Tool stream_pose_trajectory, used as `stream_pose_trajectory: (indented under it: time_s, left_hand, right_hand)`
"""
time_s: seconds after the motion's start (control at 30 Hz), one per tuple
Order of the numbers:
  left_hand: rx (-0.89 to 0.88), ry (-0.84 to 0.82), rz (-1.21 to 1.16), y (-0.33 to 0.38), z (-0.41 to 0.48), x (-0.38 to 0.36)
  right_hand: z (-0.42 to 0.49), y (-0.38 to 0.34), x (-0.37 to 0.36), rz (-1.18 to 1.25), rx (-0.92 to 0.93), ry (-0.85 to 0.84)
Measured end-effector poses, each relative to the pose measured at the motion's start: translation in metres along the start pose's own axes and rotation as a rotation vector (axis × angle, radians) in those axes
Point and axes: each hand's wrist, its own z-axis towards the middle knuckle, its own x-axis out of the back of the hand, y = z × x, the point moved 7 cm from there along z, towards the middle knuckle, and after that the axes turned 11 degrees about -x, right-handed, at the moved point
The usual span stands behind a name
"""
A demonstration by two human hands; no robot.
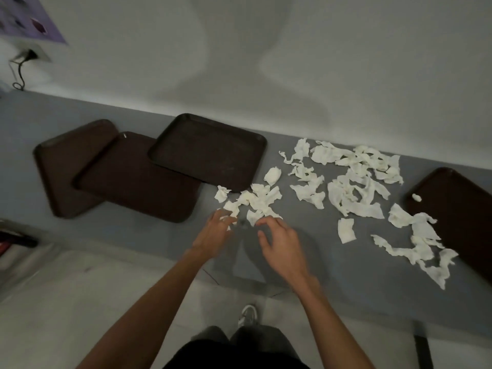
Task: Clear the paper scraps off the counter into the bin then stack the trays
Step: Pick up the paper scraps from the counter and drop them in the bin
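Observation:
Several torn white paper scraps lie across the grey counter: a small cluster in the middle and a larger spread to the right. Three dark brown trays overlap at the left: the left tray, the middle tray and the top tray. Another brown tray sits at the right edge with one scrap on it. My left hand has its fingertips curled round a scrap at the cluster's near edge. My right hand hovers with bent fingers touching the cluster.
A white wall rises behind the counter. A wall socket with a black cable is at the far left. The pale floor and my shoe show below the counter's front edge. No bin is in view.

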Motion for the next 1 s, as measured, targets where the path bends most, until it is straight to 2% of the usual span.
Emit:
stream_pose_trajectory:
  time_s: [0.07, 0.13, 0.23, 0.37, 0.43, 0.5, 0.6, 0.7, 0.8, 0.93, 1.0]
  left_hand:
    - [-0.027, -0.057, 0.075, -0.01, -0.007, -0.009]
    - [-0.022, 0.042, -0.015, -0.022, -0.014, -0.015]
    - [0.058, 0.066, -0.142, -0.037, -0.024, -0.022]
    - [0.188, 0.174, -0.071, -0.055, -0.042, -0.001]
    - [0.183, 0.248, -0.084, -0.052, -0.049, 0.023]
    - [0.21, 0.341, -0.21, -0.054, -0.056, 0.043]
    - [0.238, 0.415, -0.412, -0.053, -0.067, 0.076]
    - [0.208, 0.505, -0.551, -0.045, -0.076, 0.119]
    - [0.202, 0.527, -0.685, -0.044, -0.08, 0.149]
    - [0.173, 0.519, -0.817, -0.04, -0.083, 0.181]
    - [0.166, 0.581, -0.855, -0.041, -0.087, 0.198]
  right_hand:
    - [0.018, -0.005, -0.003, -0.008, 0.003, -0.018]
    - [0.036, -0.007, -0.009, -0.009, 0.0, -0.033]
    - [0.057, -0.015, -0.022, -0.031, 0.008, -0.062]
    - [0.086, -0.049, -0.048, -0.068, 0.059, -0.103]
    - [0.103, -0.07, -0.064, -0.106, 0.083, -0.122]
    - [0.12, -0.085, -0.079, -0.144, 0.081, -0.17]
    - [0.135, -0.097, -0.095, -0.173, 0.06, -0.34]
    - [0.127, -0.11, -0.102, -0.105, 0.128, -0.511]
    - [0.105, -0.119, -0.104, 0.083, 0.146, -0.616]
    - [0.081, -0.128, -0.1, 0.283, 0.095, -0.591]
    - [0.073, -0.129, -0.1, 0.414, 0.051, -0.575]
